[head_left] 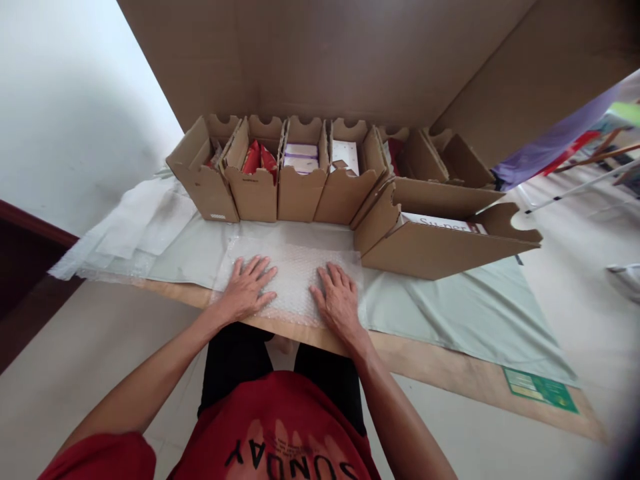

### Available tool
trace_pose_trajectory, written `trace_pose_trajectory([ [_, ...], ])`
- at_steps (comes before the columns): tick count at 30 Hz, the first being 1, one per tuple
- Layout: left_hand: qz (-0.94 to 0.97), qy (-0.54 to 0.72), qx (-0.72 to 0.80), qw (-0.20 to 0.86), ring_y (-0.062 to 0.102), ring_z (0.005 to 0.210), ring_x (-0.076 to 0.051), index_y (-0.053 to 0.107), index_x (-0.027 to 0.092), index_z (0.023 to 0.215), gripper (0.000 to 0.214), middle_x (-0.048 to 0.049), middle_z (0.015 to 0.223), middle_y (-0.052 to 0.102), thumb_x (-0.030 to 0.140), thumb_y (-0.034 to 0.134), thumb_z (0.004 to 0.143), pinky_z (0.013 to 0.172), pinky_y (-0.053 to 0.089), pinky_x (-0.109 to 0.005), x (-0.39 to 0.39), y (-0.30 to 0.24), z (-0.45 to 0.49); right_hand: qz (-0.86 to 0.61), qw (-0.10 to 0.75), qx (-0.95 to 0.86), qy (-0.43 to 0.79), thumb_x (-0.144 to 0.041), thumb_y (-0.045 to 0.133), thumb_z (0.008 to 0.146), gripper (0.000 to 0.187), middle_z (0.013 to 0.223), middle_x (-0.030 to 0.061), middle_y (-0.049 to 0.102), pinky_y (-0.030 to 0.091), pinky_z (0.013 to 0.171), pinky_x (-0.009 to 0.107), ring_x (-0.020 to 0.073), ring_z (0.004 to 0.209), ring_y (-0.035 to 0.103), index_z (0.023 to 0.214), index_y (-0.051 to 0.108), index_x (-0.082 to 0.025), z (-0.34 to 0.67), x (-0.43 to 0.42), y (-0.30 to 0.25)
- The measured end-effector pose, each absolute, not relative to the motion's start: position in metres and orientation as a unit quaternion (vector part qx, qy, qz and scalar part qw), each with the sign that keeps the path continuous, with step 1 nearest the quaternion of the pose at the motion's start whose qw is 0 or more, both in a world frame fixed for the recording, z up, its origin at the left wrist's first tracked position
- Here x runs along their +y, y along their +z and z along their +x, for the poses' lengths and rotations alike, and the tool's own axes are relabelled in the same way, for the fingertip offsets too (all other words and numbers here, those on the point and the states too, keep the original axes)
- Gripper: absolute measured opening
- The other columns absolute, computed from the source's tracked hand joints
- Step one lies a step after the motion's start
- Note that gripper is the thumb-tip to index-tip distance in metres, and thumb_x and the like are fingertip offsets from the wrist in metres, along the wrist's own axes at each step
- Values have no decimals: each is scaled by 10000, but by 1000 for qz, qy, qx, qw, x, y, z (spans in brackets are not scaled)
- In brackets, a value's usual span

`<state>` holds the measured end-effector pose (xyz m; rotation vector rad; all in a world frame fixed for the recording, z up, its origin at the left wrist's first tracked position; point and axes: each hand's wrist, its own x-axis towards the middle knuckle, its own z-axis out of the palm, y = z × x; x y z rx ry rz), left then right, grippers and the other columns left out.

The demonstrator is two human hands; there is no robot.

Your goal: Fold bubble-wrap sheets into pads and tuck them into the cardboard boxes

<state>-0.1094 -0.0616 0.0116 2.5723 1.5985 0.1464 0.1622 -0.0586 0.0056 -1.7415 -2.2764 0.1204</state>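
Observation:
A sheet of clear bubble wrap [295,280] lies flat at the front of the cloth-covered table, partly over its bare wooden edge. My left hand [249,288] rests on the left part of the sheet, fingers spread and palm down. On the right part lies my right hand [337,297], also palm down, with its fingers stretched out. Neither hand holds anything. Beyond the sheet stands a row of open cardboard bins; one bin [299,193] holds white packs with purple bands, and its neighbour [337,200] holds a white box [345,155].
More bubble wrap sheets [135,220] lie at the left. Red packets [260,157] sit in one bin. At the right, an angled cardboard bin [440,250] holds a white printed box [440,222]. A tall cardboard panel [325,60] stands behind the row. Green cloth [465,310] covers the table.

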Motion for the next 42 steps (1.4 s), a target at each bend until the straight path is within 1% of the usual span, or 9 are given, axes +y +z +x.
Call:
trace_pose_trajectory([
  [5, 824, 52, 562, 49, 292, 1558, -366, 463, 229, 1542, 575, -135, 1660, 383, 474, 466, 1022, 1238, 191, -664, -71, 11, -136, -611, 135, -780, 29, -398, 457, 1029, 507, 1537, 218, 511, 384, 1099, 516, 363, 1418, 450, 1429, 560, -103, 174, -71, 8],
  [9, 774, 53, 629, 42, 300, 1544, -416, 508, 161, 1507, 553, -217, 1636, 389, 433, 446, 1029, 1202, 195, -722, -61, 23, -124, -607, 129, -784, 20, -369, 501, 1005, 441, 1504, 222, 542, 418, 1044, 519, 382, 1385, 482, 1341, 636, -118, 168, -55, 15],
  [11, 777, 67, 624, 47, 266, 1559, -409, 503, 150, 1506, 564, -234, 1643, 366, 443, 447, 1028, 1214, 171, -710, -51, 31, -102, -596, 142, -790, 8, -342, 515, 994, 425, 1521, 219, 527, 418, 1042, 522, 386, 1401, 466, 1339, 641, -126, 156, -39, 19],
  [14, 818, 97, 561, 84, 219, 1583, -364, 449, 213, 1549, 585, -172, 1690, 302, 482, 441, 1029, 1251, 141, -658, -32, 38, -63, -586, 143, -798, 2, -322, 516, 992, 446, 1536, 220, 512, 405, 1063, 524, 385, 1415, 452, 1378, 616, -123, 139, -16, 21],
  [19, 826, 65, 544, 134, 217, 1586, -353, 426, 208, 1566, 585, -161, 1695, 295, 470, 407, 1043, 1265, 133, -630, -12, 29, -44, -607, 100, -788, -4, -393, 442, 1033, 495, 1525, 205, 528, 385, 1100, 515, 365, 1418, 451, 1429, 575, -128, 145, -3, 9],
  [24, 799, 56, 591, 90, 188, 1599, -320, 409, 209, 1577, 601, -147, 1701, 282, 484, 400, 1043, 1285, 127, -562, -21, 15, -96, -612, 130, -780, -19, -422, 383, 1043, 536, 1521, 220, 518, 399, 1088, 538, 377, 1423, 436, 1452, 547, -117, 172, -10, -4],
  [32, 732, 40, 680, 2, 297, 1560, -360, 415, 157, 1567, 618, -206, 1667, 333, 482, 392, 1042, 1247, 228, -572, -41, 12, -177, -599, 160, -784, -18, -435, 362, 1042, 542, 1491, 242, 531, 409, 1074, 564, 399, 1403, 447, 1419, 568, -105, 175, -8, -11],
  [36, 717, 70, 693, -23, 337, 1538, -371, 479, 158, 1518, 567, -208, 1635, 397, 444, 408, 1034, 1226, 268, -583, -55, 13, -177, -603, 164, -781, -10, -430, 376, 1036, 528, 1493, 233, 530, 396, 1088, 557, 389, 1408, 440, 1417, 566, -116, 175, -8, -12],
  [42, 775, 94, 624, 1, 253, 1576, -347, 500, 182, 1505, 532, -162, 1685, 319, 381, 470, 1012, 1275, 186, -568, -67, 21, -146, -600, 173, -781, -7, -418, 398, 1023, 524, 1501, 232, 524, 391, 1092, 567, 392, 1410, 438, 1428, 555, -125, 173, -10, -10],
])
